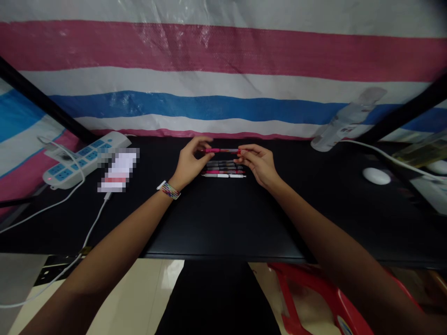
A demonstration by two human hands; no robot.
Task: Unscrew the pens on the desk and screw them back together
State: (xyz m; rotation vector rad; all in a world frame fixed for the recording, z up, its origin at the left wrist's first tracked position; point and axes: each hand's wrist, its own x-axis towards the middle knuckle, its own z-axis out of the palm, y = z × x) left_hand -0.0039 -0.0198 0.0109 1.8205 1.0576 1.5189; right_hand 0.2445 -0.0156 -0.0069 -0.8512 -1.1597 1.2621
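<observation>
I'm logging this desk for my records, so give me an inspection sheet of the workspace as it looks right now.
Surface: black desk, dark and matte.
Job's things: pink pen held level above a row of pens lying side by side on the desk.
Clutter: power strip at left, blurred white item beside it, clear bottle and white mouse at right.
Hands: left hand and right hand each pinch one end of the pink pen; beaded bracelet on the left wrist.
Cables: white cable at left, another at right.
Surroundings: striped tarp behind, red plastic chair below.
</observation>
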